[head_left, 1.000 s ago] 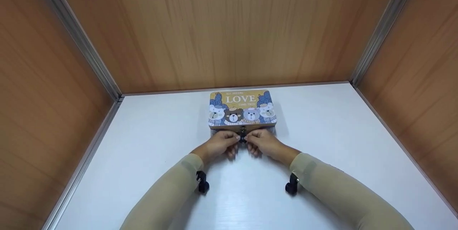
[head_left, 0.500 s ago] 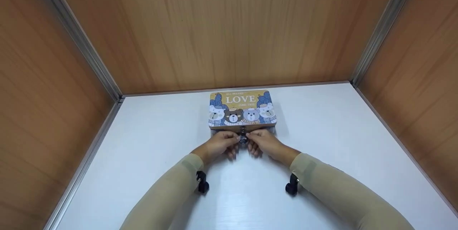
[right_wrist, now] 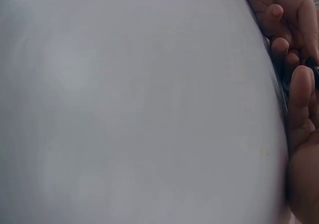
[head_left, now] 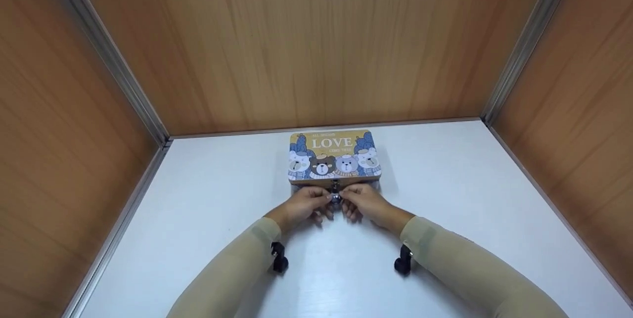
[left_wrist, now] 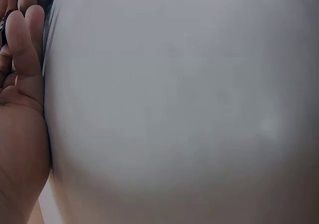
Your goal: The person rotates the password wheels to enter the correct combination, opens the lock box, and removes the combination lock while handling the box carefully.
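Note:
A lidded box (head_left: 332,156) printed with bears and the word LOVE sits closed near the back of the white table. At its front clasp hangs a small dark padlock (head_left: 336,198) with a shiny, rounded body. My left hand (head_left: 302,204) pinches the padlock's left side between thumb and finger. From the opposite side, my right hand (head_left: 370,203) pinches it the same way. The other fingers of both hands curl loosely below. In the right wrist view a dark bit of the padlock (right_wrist: 312,64) shows between the hands; its front is hidden there.
The white tabletop (head_left: 222,179) spreads around the box and under both forearms. A wood-grain panel (head_left: 316,46) rises close behind the box. Similar panels (head_left: 64,125) with grey metal corner strips (head_left: 116,56) stand at left and right.
The padlock's face shows brighter and rounder than one second ago, as if tilted slightly. Both hands keep their places on it. The whole head view has shifted a little, with the box lower.

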